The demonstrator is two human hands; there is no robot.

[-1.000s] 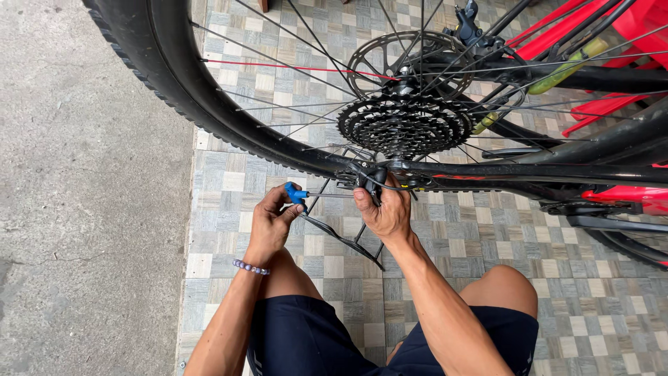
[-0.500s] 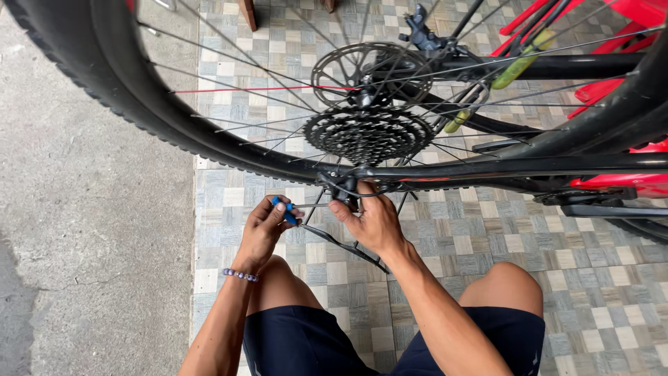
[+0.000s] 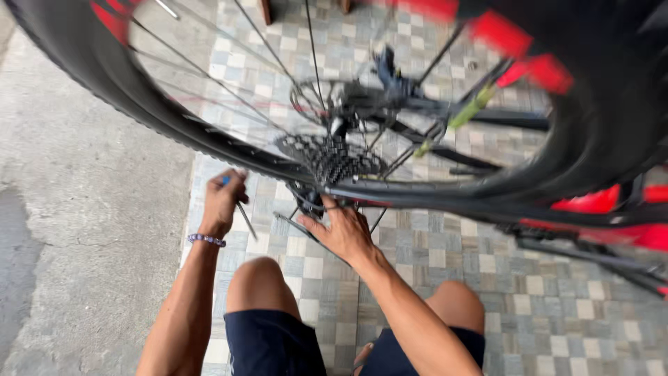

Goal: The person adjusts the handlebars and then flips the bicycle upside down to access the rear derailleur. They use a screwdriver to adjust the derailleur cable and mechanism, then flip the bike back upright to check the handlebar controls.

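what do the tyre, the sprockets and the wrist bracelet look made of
Tyre: black rubber, matte, with tread knobs along the edge, though blurred. Sprockets: likely metal, dark grey, toothed stacked rings. Bracelet: small purple beads, probably plastic or glass; too small to tell.

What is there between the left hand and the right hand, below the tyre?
In the head view, between the left hand and the right hand lie a thin metal rod held by the left hand, bare tiled floor, and a slanted dark bar.
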